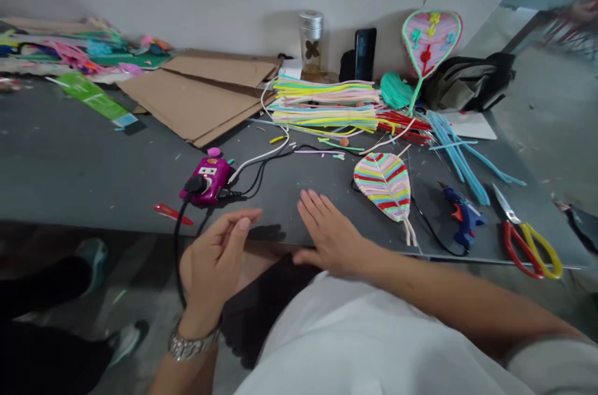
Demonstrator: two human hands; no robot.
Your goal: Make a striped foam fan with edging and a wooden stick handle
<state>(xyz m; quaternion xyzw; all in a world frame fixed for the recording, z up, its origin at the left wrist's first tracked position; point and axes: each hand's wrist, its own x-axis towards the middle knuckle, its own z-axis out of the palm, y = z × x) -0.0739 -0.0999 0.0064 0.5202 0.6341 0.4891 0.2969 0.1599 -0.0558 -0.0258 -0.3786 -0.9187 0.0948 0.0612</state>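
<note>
My right hand [329,233] lies flat at the front edge of the grey table, fingers stretched out and thumb apart, with nothing in it. My left hand [212,261] hovers just off the same edge, a watch on its wrist; its fingers are loosely bent and I see nothing in them. Beyond that hand sits a purple power socket block [208,178] with a black plug in it, and a red craft knife [172,214] lies close by. To the right of my right hand rests a leaf-shaped fan of striped pipe cleaners [384,186].
A blue glue gun [462,217] and red-and-yellow scissors [530,239] lie at the right. Behind are bundled pipe cleaners [327,108], blue pipe cleaners [460,158], cardboard [200,102], a bottle [311,43], a phone [365,53], a decorated fan [432,40] and a bag [469,83]. Someone's shoes [126,342] show lower left.
</note>
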